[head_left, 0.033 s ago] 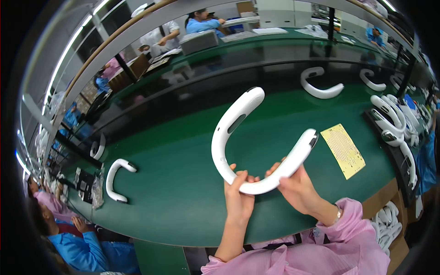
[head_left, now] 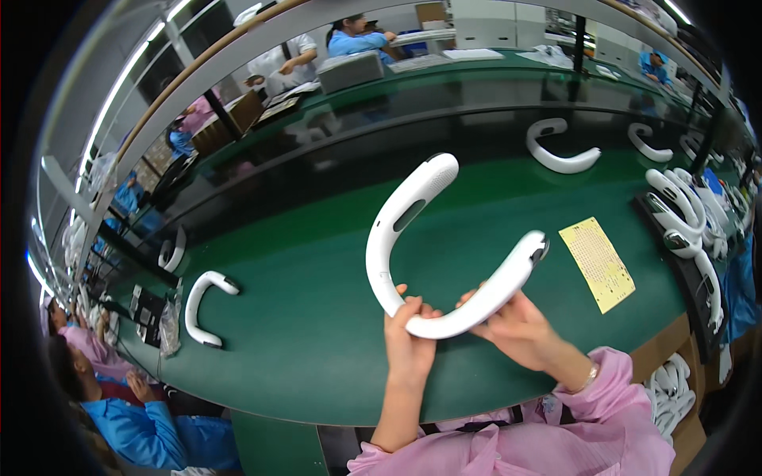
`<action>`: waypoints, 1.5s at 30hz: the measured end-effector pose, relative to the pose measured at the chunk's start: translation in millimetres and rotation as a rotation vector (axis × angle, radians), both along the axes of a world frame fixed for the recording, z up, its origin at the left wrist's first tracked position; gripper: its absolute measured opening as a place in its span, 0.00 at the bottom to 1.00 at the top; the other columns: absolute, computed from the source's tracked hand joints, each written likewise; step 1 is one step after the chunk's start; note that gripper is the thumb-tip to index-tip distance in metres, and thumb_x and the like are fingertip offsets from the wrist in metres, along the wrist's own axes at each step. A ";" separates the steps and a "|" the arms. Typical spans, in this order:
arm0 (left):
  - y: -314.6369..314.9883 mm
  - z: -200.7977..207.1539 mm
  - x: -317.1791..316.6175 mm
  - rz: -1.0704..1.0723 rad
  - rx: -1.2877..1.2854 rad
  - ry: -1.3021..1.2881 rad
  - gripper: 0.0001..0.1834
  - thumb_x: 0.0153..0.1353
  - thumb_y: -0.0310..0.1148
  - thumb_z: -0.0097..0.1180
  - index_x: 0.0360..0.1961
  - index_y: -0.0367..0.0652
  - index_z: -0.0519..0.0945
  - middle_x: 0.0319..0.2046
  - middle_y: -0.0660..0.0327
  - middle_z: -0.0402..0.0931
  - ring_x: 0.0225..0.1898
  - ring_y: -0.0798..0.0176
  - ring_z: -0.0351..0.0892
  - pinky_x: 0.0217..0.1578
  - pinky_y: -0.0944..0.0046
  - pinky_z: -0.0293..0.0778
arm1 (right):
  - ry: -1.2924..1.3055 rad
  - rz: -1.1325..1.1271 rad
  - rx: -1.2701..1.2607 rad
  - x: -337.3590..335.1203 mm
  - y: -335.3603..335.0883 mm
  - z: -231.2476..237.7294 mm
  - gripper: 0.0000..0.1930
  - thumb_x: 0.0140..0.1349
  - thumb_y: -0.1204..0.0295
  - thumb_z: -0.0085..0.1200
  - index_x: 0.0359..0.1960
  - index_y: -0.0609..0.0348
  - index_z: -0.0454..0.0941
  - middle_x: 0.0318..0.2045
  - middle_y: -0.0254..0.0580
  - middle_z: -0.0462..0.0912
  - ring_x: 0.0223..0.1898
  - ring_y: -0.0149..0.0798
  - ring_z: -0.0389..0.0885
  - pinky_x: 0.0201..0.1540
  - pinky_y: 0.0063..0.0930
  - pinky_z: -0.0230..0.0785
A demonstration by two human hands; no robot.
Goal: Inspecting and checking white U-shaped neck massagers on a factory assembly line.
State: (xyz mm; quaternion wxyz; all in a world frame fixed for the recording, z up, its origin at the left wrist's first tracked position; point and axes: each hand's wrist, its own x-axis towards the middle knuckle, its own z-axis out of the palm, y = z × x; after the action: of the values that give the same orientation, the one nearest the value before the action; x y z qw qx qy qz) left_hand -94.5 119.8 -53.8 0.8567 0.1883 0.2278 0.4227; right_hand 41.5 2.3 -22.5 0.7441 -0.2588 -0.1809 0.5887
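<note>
A white C-shaped neck fan [head_left: 382,251], with dark oval insets and a dotted grille near its upper end, is held up over the green table with its opening facing away from me. My left hand [head_left: 410,337] grips the lower bend, thumb lying on the front and fingers wrapped behind. Around the lower right part of the curve is my right hand [head_left: 517,327], its fingers passing behind the band and partly hidden by it. To the right of the fan lies a yellow printed sheet [head_left: 597,265] on the table.
Another neck fan [head_left: 190,309] lies at the left, near a clear plastic bag [head_left: 169,329]. Beyond, a black conveyor strip [head_left: 333,147] runs across, with a fan [head_left: 565,163] by it. A black tray [head_left: 689,278] of fans stands right, above a cardboard box [head_left: 655,349]. A co-worker in blue [head_left: 131,428] sits lower left.
The fan's right arm has turned and dipped slightly, showing more of its dark end. My right thumb has slipped from the front of the band to below it. The left hand keeps its hold.
</note>
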 end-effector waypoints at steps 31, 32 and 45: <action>170.6 -36.3 -163.2 1.115 0.843 1.395 0.25 0.51 0.28 0.55 0.51 0.38 0.66 0.49 0.52 0.58 0.53 0.52 0.61 0.53 0.56 0.62 | -2.251 -0.005 -0.178 82.1 186.6 2.9 0.20 0.43 0.75 0.57 0.42 0.54 0.76 0.37 0.52 0.80 0.41 0.53 0.77 0.45 0.42 0.69; 186.1 -38.0 -195.1 1.287 0.807 1.510 0.26 0.50 0.26 0.54 0.52 0.35 0.64 0.51 0.46 0.57 0.54 0.45 0.58 0.56 0.51 0.55 | -2.265 -0.100 -0.214 92.1 196.0 -1.0 0.20 0.43 0.77 0.58 0.43 0.55 0.75 0.41 0.51 0.79 0.47 0.52 0.75 0.50 0.41 0.66; 260.4 -60.2 -349.5 0.865 0.158 1.795 0.31 0.43 0.50 0.61 0.43 0.35 0.74 0.40 0.46 0.77 0.44 0.47 0.77 0.46 0.52 0.71 | -1.800 -0.101 0.222 11.6 114.0 -16.4 0.14 0.53 0.79 0.52 0.42 0.61 0.75 0.46 0.48 0.74 0.50 0.48 0.70 0.54 0.39 0.62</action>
State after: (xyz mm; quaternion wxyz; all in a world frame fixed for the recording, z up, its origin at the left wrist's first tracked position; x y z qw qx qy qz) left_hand -444.0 380.1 -114.0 0.1247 0.3954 0.8108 0.4133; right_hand 53.1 116.3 -38.9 0.3669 -0.5554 -0.7381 0.1099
